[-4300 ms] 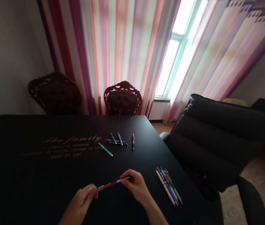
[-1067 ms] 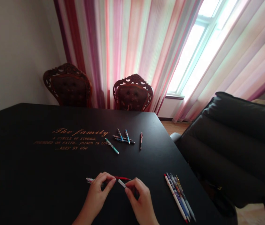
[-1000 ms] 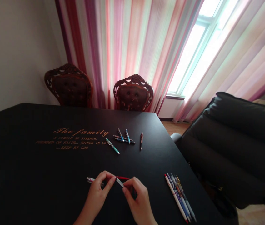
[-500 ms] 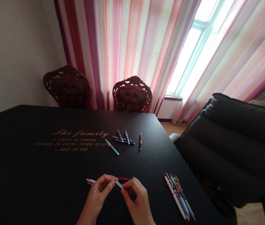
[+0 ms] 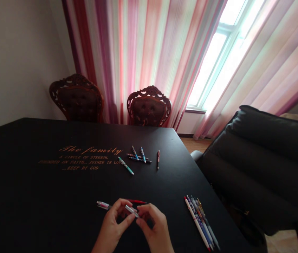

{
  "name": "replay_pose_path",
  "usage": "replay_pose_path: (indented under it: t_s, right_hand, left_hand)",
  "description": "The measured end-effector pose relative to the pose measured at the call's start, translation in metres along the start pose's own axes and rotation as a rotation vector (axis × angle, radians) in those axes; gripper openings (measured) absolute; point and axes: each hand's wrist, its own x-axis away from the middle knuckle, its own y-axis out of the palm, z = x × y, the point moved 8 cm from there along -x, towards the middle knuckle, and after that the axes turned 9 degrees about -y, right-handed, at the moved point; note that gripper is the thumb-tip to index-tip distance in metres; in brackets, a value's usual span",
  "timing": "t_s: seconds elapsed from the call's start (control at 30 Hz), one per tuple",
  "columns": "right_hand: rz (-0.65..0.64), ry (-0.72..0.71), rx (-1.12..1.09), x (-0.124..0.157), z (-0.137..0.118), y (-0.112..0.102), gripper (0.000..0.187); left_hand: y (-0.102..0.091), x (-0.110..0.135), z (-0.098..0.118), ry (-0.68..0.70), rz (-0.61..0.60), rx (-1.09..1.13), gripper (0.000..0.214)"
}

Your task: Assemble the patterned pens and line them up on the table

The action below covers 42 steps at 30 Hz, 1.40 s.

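Near the table's front edge, a short silvery, partly clear pen part point(image 5: 131, 209) slants between my two hands. My left hand point(image 5: 116, 223) pinches around its left end with thumb and forefinger. At its lower right end, the fingertips of my right hand point(image 5: 154, 223) are closed on it. Just behind my fingers a thin red refill or stick point(image 5: 137, 201) lies on the table. A white and pink pen piece point(image 5: 103, 205) lies beside my left hand, its right end hidden by the fingers.
Several pens lie side by side at the right, a white and red pen point(image 5: 196, 223) outermost. Farther back are a teal pen point(image 5: 126, 166), several crossed blue pens point(image 5: 142, 154) and a dark pen point(image 5: 158, 160). The black table point(image 5: 46, 196) bears gold lettering. A black armchair point(image 5: 265, 168) stands right.
The pen part has shifted slightly left and down, and turned a little between my fingers. My left hand has moved a bit right and down, showing more of the refill and the pen piece.
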Motion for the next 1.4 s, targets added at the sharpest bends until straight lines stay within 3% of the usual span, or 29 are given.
replay_pose_path:
  t_s: [0.1,0.17,0.27,0.37,0.5,0.63,1.4]
  right_hand:
    - [0.062,0.079,-0.137,0.004,0.018,-0.011,0.019]
    - [0.119,0.099,-0.164,0.007,0.03,-0.029,0.024]
    - [0.145,0.075,-0.054,0.012,0.04,-0.059,0.028]
    - [0.12,0.054,0.072,0.016,0.044,-0.08,0.026]
    - [0.117,0.062,0.163,0.018,0.043,-0.091,0.022]
    - [0.085,0.064,0.165,0.014,0.042,-0.087,0.018]
    - [-0.014,-0.043,0.236,-0.004,0.029,-0.077,0.013]
  left_hand:
    - [0.003,-0.003,0.006,0.058,-0.022,-0.162,0.037]
    - [-0.003,-0.008,0.017,0.151,0.041,-0.423,0.028]
    - [-0.014,-0.02,0.031,0.25,0.156,-0.831,0.02]
    - [-0.015,-0.032,0.033,0.262,0.117,-1.005,0.016]
    - [-0.014,-0.038,0.034,0.211,0.017,-0.965,0.012]
    - [-0.015,-0.037,0.037,0.169,-0.033,-0.887,0.01]
    - [-0.025,-0.027,0.036,0.117,-0.067,-0.93,0.012]
